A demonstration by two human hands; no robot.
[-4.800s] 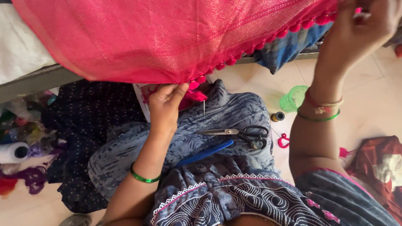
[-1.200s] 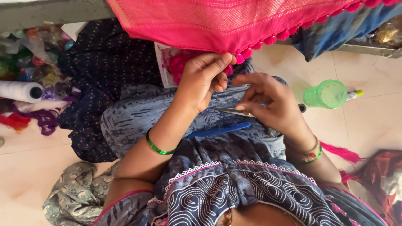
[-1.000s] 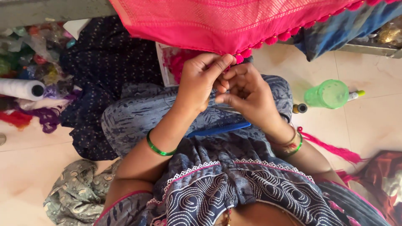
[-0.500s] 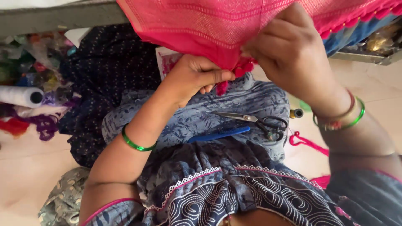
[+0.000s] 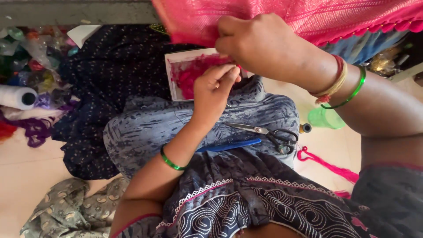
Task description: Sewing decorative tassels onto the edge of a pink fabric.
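A pink fabric [image 5: 308, 17] with a tasselled edge hangs across the top of the view. My right hand [image 5: 260, 44], wearing red and green bangles, is closed around the bunched edge of that fabric. Just below it my left hand [image 5: 213, 88], with a green bangle on the wrist, has its fingertips pinched on a bit of pink thread [image 5: 235, 67] at the fabric's edge. Behind the left hand a white box [image 5: 172, 66] of pink tufts rests on my lap.
Scissors [image 5: 269, 132] and a blue stick-like tool [image 5: 229, 144] lie on my blue patterned lap. A green cup [image 5: 324, 118], a small bobbin [image 5: 305, 128] and pink thread [image 5: 326, 165] are on the floor at right. At left: a dark dotted cloth [image 5: 110, 66], a white spool [image 5: 17, 97], coloured threads.
My right hand has moved left along the fabric edge, bunching it over my left hand. The fabric's left part has pulled back, uncovering the white box. My left hand has dropped slightly.
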